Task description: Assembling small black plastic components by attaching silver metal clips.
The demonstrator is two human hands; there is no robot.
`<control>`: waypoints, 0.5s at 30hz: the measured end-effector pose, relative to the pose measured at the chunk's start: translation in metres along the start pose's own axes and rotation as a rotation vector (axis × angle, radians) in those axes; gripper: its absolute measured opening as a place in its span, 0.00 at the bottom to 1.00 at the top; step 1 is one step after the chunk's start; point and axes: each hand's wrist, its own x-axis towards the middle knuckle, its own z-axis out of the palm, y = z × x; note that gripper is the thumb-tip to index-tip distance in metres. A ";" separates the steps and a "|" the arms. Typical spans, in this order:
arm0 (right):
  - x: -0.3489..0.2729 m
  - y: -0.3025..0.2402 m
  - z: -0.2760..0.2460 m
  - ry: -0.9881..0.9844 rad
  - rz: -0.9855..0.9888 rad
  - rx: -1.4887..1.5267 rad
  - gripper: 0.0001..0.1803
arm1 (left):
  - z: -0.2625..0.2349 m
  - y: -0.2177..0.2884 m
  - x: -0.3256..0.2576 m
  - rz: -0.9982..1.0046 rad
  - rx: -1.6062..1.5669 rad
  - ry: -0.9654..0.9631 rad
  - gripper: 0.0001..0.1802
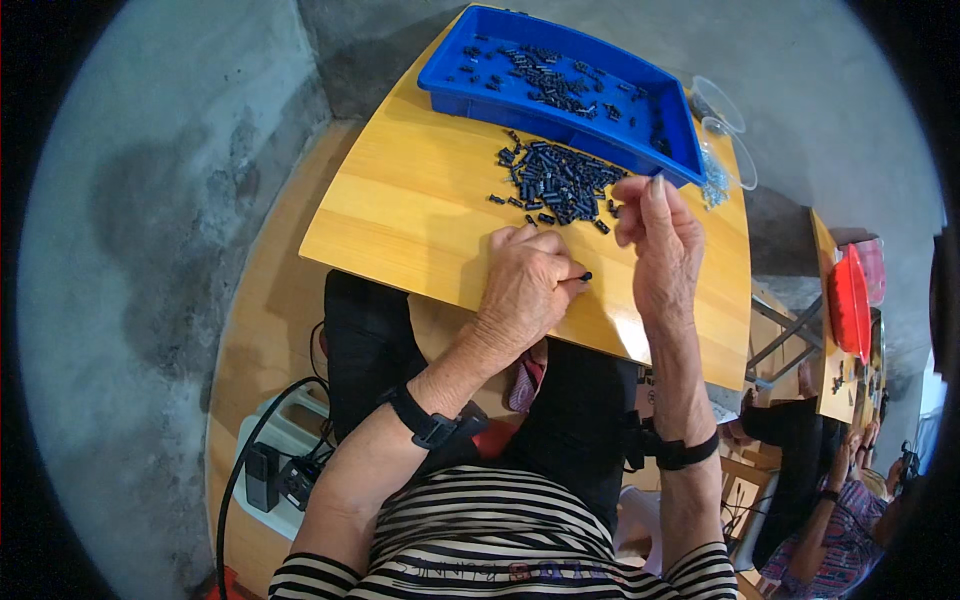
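A: Black cylindrical parts (560, 182) sit heaped loose on the bench (400, 215), more scattered in the blue tray (480, 75). Looks early; most are unhandled.

B: Grips? Any labels?

A: Left hand (522, 285) pinches one small black part (586, 276) at its fingertips. Right hand (660, 240) is raised, fingers half curled; can't tell if it holds anything. No labels visible. Clear plastic cups (722, 125) stand beyond the tray.
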 end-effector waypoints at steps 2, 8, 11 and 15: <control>0.004 0.000 0.015 -0.001 -0.071 0.133 0.22 | -0.001 0.001 0.001 0.005 -0.007 0.015 0.05; 0.009 0.017 0.034 -0.048 -0.072 0.079 0.22 | -0.003 0.001 0.000 0.002 -0.021 -0.030 0.04; 0.009 0.022 0.038 -0.070 -0.076 0.022 0.22 | -0.002 0.000 0.000 0.001 -0.049 -0.026 0.05; 0.003 0.023 0.042 -0.094 -0.055 -0.100 0.23 | -0.002 0.000 -0.001 0.005 -0.055 -0.008 0.04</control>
